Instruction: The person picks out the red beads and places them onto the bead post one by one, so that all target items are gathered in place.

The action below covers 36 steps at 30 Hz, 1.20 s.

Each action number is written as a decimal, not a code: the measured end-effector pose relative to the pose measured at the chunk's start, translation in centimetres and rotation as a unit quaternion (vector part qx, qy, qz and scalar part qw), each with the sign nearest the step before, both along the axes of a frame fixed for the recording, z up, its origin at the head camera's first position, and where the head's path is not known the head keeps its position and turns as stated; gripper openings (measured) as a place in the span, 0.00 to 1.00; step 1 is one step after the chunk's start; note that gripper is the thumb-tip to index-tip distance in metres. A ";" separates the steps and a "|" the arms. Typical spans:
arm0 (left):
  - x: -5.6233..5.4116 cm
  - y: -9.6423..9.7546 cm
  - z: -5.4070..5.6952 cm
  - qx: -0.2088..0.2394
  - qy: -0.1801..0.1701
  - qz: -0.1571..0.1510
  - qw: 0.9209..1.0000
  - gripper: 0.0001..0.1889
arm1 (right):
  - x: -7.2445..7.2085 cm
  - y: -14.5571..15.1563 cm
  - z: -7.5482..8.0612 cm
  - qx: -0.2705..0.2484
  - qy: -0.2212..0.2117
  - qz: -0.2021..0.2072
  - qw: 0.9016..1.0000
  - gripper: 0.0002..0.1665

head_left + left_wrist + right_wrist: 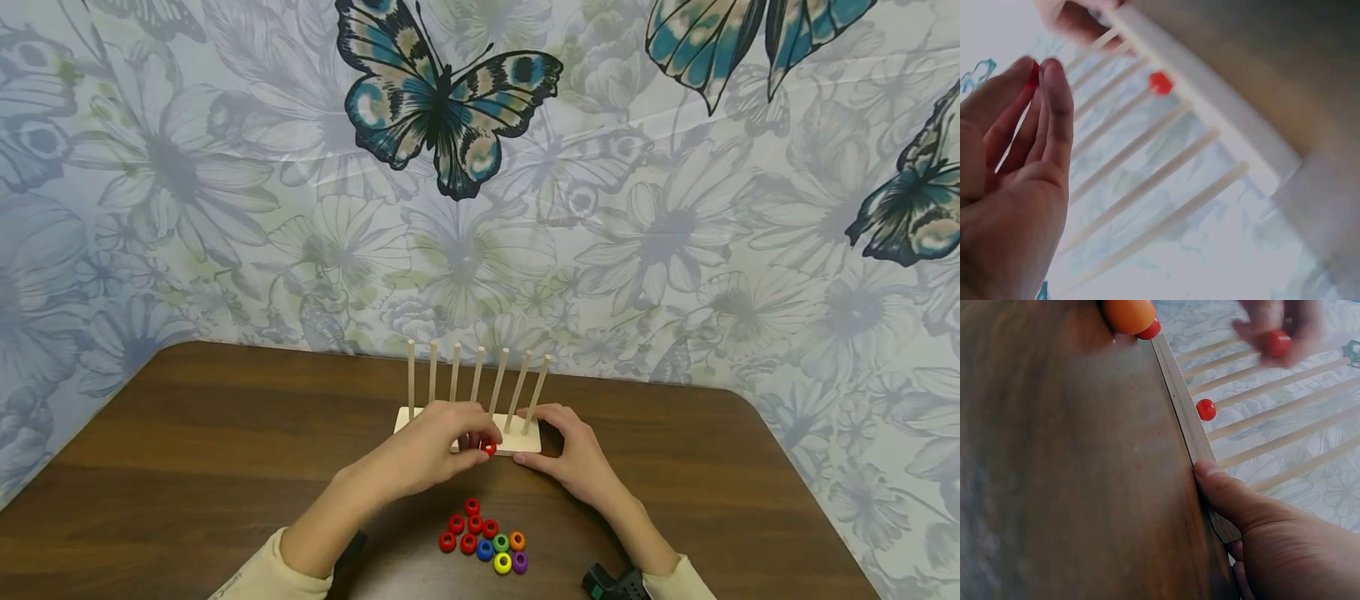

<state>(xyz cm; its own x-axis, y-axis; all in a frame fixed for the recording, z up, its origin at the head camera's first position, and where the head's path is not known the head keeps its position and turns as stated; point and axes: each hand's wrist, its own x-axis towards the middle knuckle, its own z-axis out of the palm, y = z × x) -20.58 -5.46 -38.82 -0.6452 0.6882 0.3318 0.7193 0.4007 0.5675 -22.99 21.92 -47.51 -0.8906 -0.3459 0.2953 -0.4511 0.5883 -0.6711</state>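
Note:
My left hand (438,442) pinches a small red bead (488,447) between thumb and fingertips, in front of a pale wooden peg rack (531,443). In the left wrist view this held bead (1034,76) is mostly covered by the fingers, off to the side of the pegs. Another red bead (1206,409) sits at the foot of a middle peg, against the base. My right hand (573,457) grips the right end of the base, thumb (1213,474) on its front edge. The rack's upright pegs stand in one row.
On the brown table (225,442), several loose red beads (475,524) lie nearer the person. Beside them are a blue bead (485,550), a green bead (501,543), an orange bead (517,541), a yellow bead (502,563) and a purple bead (520,562). A butterfly-patterned cloth (465,250) hangs behind.

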 end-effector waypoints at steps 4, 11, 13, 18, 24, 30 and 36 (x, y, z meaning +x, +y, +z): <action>-0.1 0.0 2.2 0.058 0.034 0.038 0.997 0.09 | 0.0 0.0 0.0 0.001 0.003 0.001 1.000 0.32; -0.6 0.8 5.4 0.137 0.086 0.129 0.978 0.11 | -0.1 0.1 -0.2 0.000 0.010 -0.002 1.000 0.32; -0.7 1.1 6.0 0.156 0.099 0.169 0.968 0.10 | -0.1 0.1 -0.3 -0.001 0.012 -0.002 1.000 0.32; -0.9 1.6 6.2 0.160 0.127 0.249 0.947 0.09 | -0.1 0.0 -0.3 0.000 0.008 -0.003 1.000 0.32; -1.1 1.9 5.6 0.141 0.140 0.273 0.941 0.09 | -0.2 -0.2 -0.1 -0.004 0.003 -0.006 1.000 0.32; -1.2 2.0 5.2 0.150 0.133 0.275 0.940 0.09 | -0.2 -0.2 -0.1 -0.002 0.008 -0.004 1.000 0.32; -1.3 2.0 5.1 0.145 0.130 0.280 0.940 0.12 | -0.1 -0.2 -0.1 -0.002 0.013 -0.004 1.000 0.32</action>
<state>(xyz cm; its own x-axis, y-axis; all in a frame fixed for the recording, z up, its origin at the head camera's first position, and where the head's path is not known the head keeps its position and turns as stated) -21.86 -3.50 -33.68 -0.7508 0.1209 0.6494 0.5710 0.6130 0.5461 -23.10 21.75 -47.56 -0.8852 -0.3377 0.3199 -0.4638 0.5886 -0.6622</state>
